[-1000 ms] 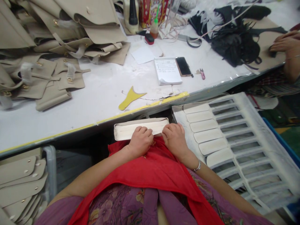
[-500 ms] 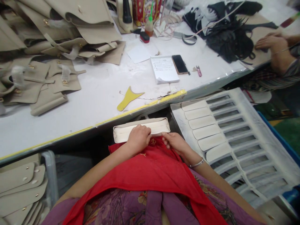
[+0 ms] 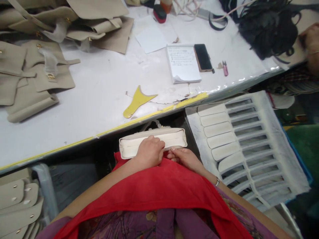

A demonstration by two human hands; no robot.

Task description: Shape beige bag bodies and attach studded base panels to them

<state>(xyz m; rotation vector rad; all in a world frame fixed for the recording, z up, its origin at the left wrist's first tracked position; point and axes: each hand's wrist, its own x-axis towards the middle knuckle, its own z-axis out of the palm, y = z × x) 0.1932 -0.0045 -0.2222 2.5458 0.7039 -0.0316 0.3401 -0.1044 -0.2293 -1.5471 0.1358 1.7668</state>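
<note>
A beige bag (image 3: 129, 142) rests against the red apron at the table's front edge, its long narrow cream-white side turned up. With curled fingers, my left hand (image 3: 151, 151) grips the near side and reaches over onto the white face. My right hand (image 3: 185, 159) pinches the bag's near rim, right of the left hand, thumb and forefinger closed together. Part of a strap or handle (image 3: 157, 123) shows behind the bag. The bag's lower body and the left fingertips are hidden.
On the white table (image 3: 99, 99) lie a yellow template-like piece (image 3: 137, 103), a notepad (image 3: 183, 64), a phone (image 3: 203, 58) and pink snips (image 3: 225, 68). Beige bags (image 3: 45, 73) crowd the left. A slotted board (image 3: 249, 139) with cream strips stands right; a bin (image 3: 46, 186) holds beige flaps.
The view has tilted down and come closer. The bag appears slightly rolled, showing more of its white face and the strap behind. Both hands keep their hold near the same rim.
</note>
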